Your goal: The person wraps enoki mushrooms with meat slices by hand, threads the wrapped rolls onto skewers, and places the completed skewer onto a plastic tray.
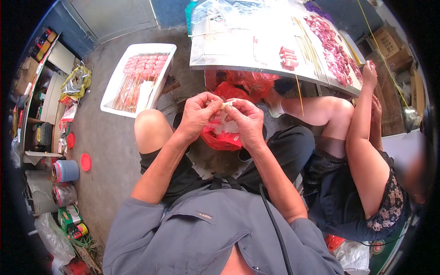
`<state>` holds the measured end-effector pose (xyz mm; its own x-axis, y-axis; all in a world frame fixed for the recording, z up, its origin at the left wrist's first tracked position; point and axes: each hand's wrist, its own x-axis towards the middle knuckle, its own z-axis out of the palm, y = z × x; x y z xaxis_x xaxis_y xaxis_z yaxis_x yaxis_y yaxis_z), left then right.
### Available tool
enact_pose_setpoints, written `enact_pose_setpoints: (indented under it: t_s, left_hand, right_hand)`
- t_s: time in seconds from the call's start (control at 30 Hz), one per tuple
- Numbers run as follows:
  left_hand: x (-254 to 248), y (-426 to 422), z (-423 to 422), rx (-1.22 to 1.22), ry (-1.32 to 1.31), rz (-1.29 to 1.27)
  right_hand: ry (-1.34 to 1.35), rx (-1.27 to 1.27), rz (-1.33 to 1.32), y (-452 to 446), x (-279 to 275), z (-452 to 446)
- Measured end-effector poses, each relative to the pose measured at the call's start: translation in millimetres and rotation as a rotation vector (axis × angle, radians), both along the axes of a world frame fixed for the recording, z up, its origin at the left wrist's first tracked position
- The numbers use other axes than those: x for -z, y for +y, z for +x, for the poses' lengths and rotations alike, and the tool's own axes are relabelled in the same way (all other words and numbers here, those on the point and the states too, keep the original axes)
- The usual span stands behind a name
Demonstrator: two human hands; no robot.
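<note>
My left hand (200, 114) and my right hand (246, 121) meet in front of me, fingers pinched on a small pale piece (225, 105) between them. What the piece is cannot be made out. Below them a red plastic bag (222, 140) lies open between my knees, with whitish contents inside. Beyond my left hand, a white tray (108, 97) on the left holds rows of meat skewers (143, 68), their sticks pointing toward me.
A metal-topped table (220, 57) bears meat pieces (331, 46), bare sticks and a few pink pieces (288, 58). A person (366, 174) sits at the right, legs near mine. Shelves (51, 87), tubs (66, 170) and a red lid (85, 162) stand left.
</note>
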<state>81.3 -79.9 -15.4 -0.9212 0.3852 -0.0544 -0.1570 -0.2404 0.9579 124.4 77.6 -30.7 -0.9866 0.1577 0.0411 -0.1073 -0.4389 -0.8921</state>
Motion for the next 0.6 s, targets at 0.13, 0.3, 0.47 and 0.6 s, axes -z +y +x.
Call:
enact_pose_setpoints:
  t_s: [0.13, 0.3, 0.47, 0.6]
  left_hand:
    - [1.3, 1.5, 1.2, -0.011, 0.179, -0.145]
    - [-0.4, 3.9, 0.8, 0.005, 0.321, -0.261]
    - [-3.7, 5.7, 0.2, 0.063, 0.293, -0.308]
    - [0.0, 2.7, -5.1, 0.123, 0.277, -0.296]
  right_hand:
    - [0.019, -0.019, -0.014, 3.0, 2.2, 1.5]
    - [0.012, 0.027, 0.143, 8.4, 5.6, -0.7]
    - [0.129, 0.148, 0.701, 11.0, -4.0, -3.4]
    - [0.292, 0.194, 1.005, 7.5, -11.2, -3.9]
